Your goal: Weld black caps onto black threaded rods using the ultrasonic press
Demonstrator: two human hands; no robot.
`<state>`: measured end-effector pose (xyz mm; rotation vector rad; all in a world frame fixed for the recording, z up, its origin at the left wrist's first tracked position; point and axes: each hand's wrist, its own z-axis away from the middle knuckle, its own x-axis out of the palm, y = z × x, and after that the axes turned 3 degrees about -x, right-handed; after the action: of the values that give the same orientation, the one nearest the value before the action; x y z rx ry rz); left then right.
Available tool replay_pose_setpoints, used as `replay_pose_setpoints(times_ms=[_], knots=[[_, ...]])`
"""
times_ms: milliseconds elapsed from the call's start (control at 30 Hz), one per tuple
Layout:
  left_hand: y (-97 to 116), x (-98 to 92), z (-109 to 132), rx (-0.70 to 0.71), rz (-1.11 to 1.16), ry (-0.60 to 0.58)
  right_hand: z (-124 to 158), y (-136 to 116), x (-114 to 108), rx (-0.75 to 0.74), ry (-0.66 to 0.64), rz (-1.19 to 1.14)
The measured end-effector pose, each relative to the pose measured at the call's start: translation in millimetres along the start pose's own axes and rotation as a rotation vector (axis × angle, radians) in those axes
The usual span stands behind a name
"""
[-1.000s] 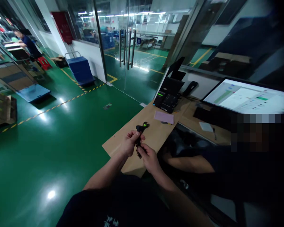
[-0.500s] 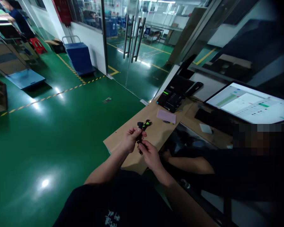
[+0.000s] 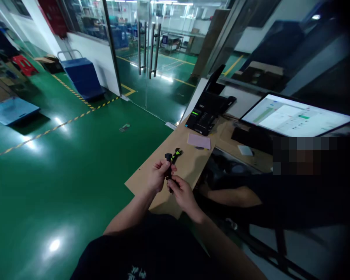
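My left hand [image 3: 159, 175] is closed around the upper part of a dark stick-like part with a blocky black head [image 3: 168, 156]. The fingers of my right hand [image 3: 183, 193] pinch the lower end of this same part, just below the left hand. Right behind the black head shows a black and lime-green tool with an open jaw [image 3: 177, 152], like an adjustable wrench. Whether it lies on the brown table [image 3: 142, 181] or touches the held part I cannot tell. My fingers hide the middle of the held part.
A pink pad [image 3: 198, 141] and a black printer-like machine [image 3: 202, 112] stand farther along the table. To the right are a lit monitor [image 3: 294, 116] and a seated person's arm [image 3: 236, 196]. Glass doors [image 3: 147, 50] and a blue trolley [image 3: 81, 76] are beyond.
The view has turned slightly to the right, so the surroundings sit farther left. Both hands keep the same grip on the dark part.
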<state>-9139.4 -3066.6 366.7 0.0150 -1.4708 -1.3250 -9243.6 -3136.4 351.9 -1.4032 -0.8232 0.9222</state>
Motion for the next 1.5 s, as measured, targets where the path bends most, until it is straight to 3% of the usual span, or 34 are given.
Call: replay_pose_setpoints(times_ms=[467, 833, 1167, 1500], knots=[[-6, 6.3, -11, -0.07, -0.093, -0.068, 2, 10, -9, 0.019, 0.064, -0.084], [-18, -6.9, 3, -0.099, -0.109, -0.017, 16, 26, -3, 0.058, 0.003, -0.118], [-31, -6.5, 10, -0.138, -0.096, -0.037, 34, 18, -13, 0.114, 0.01, -0.065], [-36, -1.9, 6, -0.162, -0.133, -0.105, 38, 17, -13, 0.152, 0.103, -0.121]])
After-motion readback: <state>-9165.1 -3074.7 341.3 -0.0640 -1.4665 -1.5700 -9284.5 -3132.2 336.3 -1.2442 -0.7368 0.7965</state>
